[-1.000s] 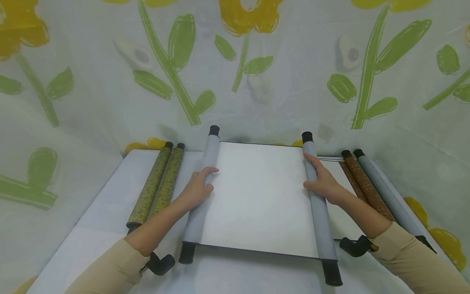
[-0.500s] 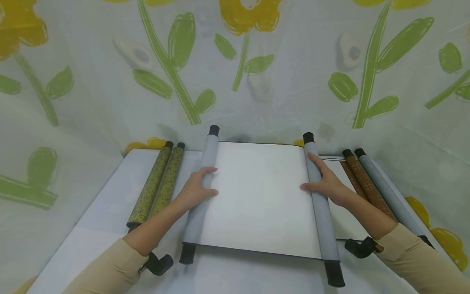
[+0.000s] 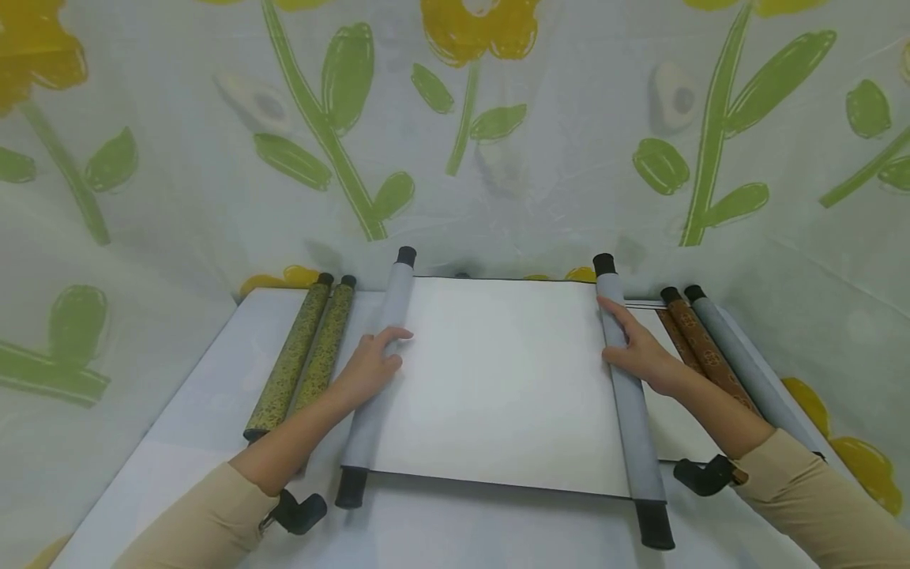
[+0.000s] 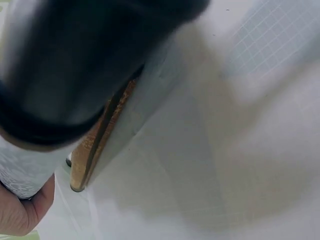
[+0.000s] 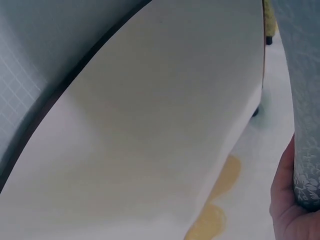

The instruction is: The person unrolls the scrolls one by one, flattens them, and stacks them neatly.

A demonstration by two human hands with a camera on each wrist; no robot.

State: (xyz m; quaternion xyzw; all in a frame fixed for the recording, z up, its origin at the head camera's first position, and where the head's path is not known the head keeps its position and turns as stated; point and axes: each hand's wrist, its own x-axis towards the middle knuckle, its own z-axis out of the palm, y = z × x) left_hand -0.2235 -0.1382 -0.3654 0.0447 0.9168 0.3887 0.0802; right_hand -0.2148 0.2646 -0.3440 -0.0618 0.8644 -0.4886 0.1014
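Open scroll point(image 3: 498, 379) spanning both hands: left hand point(image 3: 370, 367) curls around its left roller point(image 3: 377, 387); right hand point(image 3: 640, 352) grips its right roller point(image 3: 629, 395).

The open scroll point(image 3: 505, 379) shows matt white paper between rollers wrapped in grey patterned cloth – end caps black, smooth. The table point(image 3: 178, 442) looks matt white – the backdrop point(image 3: 498, 118), printed cloth.

Open scroll point(image 3: 498, 379) between rolled scrolls point(image 3: 302, 356)
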